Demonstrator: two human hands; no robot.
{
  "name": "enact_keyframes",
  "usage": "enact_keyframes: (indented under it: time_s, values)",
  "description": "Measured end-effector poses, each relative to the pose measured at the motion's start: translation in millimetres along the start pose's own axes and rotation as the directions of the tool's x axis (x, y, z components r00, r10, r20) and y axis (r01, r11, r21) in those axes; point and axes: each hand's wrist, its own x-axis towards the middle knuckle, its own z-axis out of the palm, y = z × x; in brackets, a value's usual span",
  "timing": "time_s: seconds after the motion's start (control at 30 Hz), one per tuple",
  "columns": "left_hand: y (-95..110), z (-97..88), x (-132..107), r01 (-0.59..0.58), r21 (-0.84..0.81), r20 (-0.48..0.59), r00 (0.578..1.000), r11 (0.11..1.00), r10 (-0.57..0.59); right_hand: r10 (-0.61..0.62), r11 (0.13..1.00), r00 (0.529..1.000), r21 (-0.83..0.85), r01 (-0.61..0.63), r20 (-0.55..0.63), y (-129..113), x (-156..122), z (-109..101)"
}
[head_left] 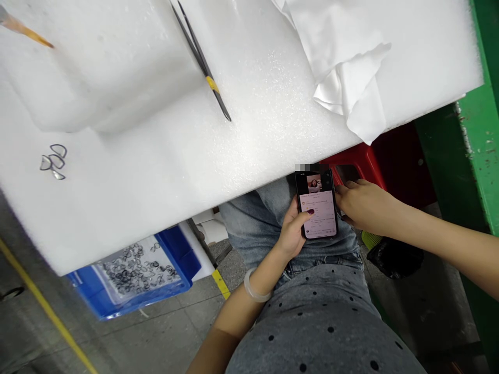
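Observation:
A lit smartphone is held upright over my lap, just below the table edge. My left hand grips it from the left, with the thumb lying across the screen. At the phone's right edge, my right hand has its fingers curled against it; some fingertips are hidden behind the phone. On the white foam tabletop above lie black tweezers with a yellow band. Several small D-shaped metal rings rest at the left of the foam.
Folded white cloth hangs slightly over the table edge. A blue tray holding many metal rings sits below on the left. A red stool, a black bag and a green frame are on the right. An orange-tipped tool lies upper left.

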Motion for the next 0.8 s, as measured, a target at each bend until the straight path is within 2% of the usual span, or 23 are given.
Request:
enact_keyframes:
  time_s: [0.5,0.8]
  values:
    - [-0.7,-2.0,-0.2,-0.001,-0.013,0.03,1.0,1.0,0.002,0.002,1.0,1.0,-0.024,-0.002,0.002,-0.4,0.2,-0.2]
    - [-0.9,-1.5,0.9,0.001,0.032,0.029,1.0,0.999,-0.002,-0.003,1.0,1.0,-0.031,0.004,0.011,0.2,0.1,-0.5]
